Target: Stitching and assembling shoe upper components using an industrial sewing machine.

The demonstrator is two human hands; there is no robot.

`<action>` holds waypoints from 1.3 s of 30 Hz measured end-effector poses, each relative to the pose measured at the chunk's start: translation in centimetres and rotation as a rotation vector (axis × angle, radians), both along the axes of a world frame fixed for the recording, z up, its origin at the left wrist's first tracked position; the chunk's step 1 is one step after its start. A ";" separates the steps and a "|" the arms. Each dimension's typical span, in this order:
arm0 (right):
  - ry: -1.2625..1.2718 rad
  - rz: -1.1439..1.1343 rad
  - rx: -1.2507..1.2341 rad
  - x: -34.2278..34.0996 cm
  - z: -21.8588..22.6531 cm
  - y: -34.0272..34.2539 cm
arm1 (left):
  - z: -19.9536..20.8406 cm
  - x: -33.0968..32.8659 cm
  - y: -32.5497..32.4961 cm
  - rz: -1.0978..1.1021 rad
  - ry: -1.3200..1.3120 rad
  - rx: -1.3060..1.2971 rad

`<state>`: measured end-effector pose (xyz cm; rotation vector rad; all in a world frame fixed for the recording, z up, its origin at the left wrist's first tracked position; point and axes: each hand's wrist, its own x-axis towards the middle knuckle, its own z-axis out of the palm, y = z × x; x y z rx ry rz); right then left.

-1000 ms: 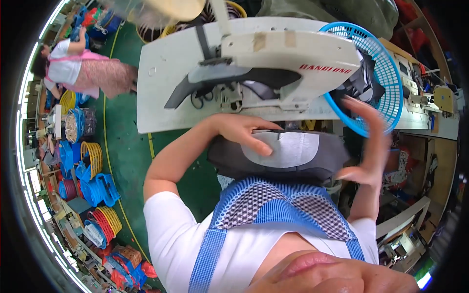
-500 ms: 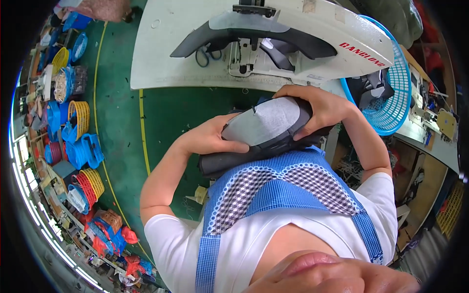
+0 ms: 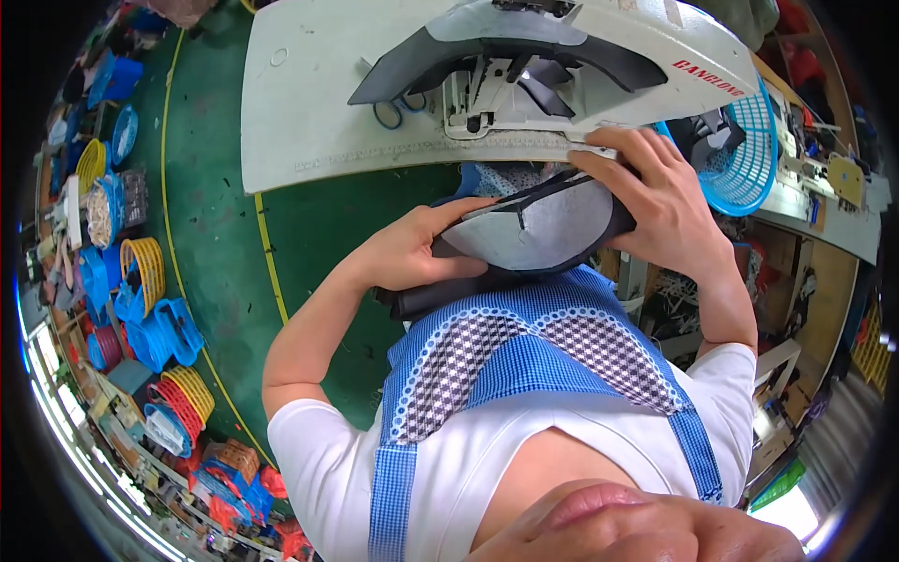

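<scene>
A dark sewn piece with a pale grey oval panel point(image 3: 552, 229) is in front of my apron, below the table's near edge. My left hand point(image 3: 407, 251) grips its left end, thumb on the near side and fingers along the far rim. At the right end my right hand point(image 3: 670, 201) curls over the piece, its fingertips reaching to the table edge; part of the thumb is hidden. Under it lies a black fold of material point(image 3: 435, 298). A similar grey-and-black piece point(image 3: 510, 51) rests at the sewing machine point(image 3: 655, 66), apart from both hands.
On the white table point(image 3: 309, 103) lie scissors point(image 3: 389, 114), left of the machine's plate. A blue basket point(image 3: 749, 159) with dark pieces stands at the right. Green floor with yellow lines runs along the left, past several baskets point(image 3: 142, 272). A wooden shelf point(image 3: 824, 290) stands lower right.
The piece has tilted, so its far rim and a dark slit show more. My right hand has shifted up and over its right end, fingers now at the table edge. The view has shifted slightly.
</scene>
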<state>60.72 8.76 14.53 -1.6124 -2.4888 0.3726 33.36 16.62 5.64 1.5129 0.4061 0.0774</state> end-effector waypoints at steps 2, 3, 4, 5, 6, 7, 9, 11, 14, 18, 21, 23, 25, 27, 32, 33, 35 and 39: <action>0.001 -0.065 -0.030 -0.1 1.1 -0.9 | 0.0 -0.2 0.3 0.033 -0.005 0.077; 0.000 -0.072 -0.016 -0.1 1.3 -1.0 | 0.1 -0.3 0.5 0.021 -0.012 0.085; 0.281 -0.029 -0.236 0.0 1.6 -0.9 | 0.2 -0.4 0.6 0.031 -0.013 -0.024; 0.564 0.019 -0.457 0.0 1.8 -0.7 | 0.4 -0.5 0.7 0.057 0.009 -0.141; 0.618 -0.047 -0.572 0.1 1.8 -0.3 | 0.5 -0.5 0.8 0.094 -0.109 -0.106; 0.538 -0.145 -0.550 0.2 1.9 0.2 | 0.6 -0.6 0.9 0.089 -0.113 -0.102; 0.519 -0.250 -0.454 0.5 1.9 1.3 | 0.6 -1.0 1.2 -0.011 -0.227 0.002; 0.573 -0.128 -0.296 1.0 2.1 2.1 | 0.5 -1.6 1.6 -0.003 -0.273 0.023; 0.580 -0.086 -0.345 2.1 3.2 2.8 | 0.1 -2.5 2.3 0.017 -0.246 0.037; 0.545 -0.133 -0.330 3.7 4.7 3.5 | -0.7 -2.5 3.0 -0.045 -0.289 -0.123; 0.848 0.157 -0.182 4.5 5.4 3.5 | -1.3 -1.8 3.1 0.008 -0.249 -0.545; 1.001 0.306 -0.124 4.7 5.6 3.3 | -1.8 -1.2 3.3 0.025 -0.166 -0.424; 1.008 0.353 -0.111 4.8 5.8 3.3 | -2.2 -0.8 3.4 -0.043 -0.166 -0.119; 0.947 0.262 -0.053 5.1 6.2 3.1 | -2.8 -0.7 3.4 -0.036 -0.162 -0.340; 1.020 0.189 0.176 7.2 8.0 1.4 | -4.0 -1.1 3.7 -0.069 0.123 -0.218; 1.098 0.115 0.274 7.6 8.4 0.6 | -4.1 -1.2 3.7 -0.098 0.042 -0.234; 1.243 -0.095 0.282 8.3 9.1 -0.7 | -4.3 -1.4 3.9 0.003 -0.165 -0.192; 1.377 0.130 0.185 8.2 9.4 0.2 | -4.6 -1.3 4.1 -0.011 -0.221 -0.208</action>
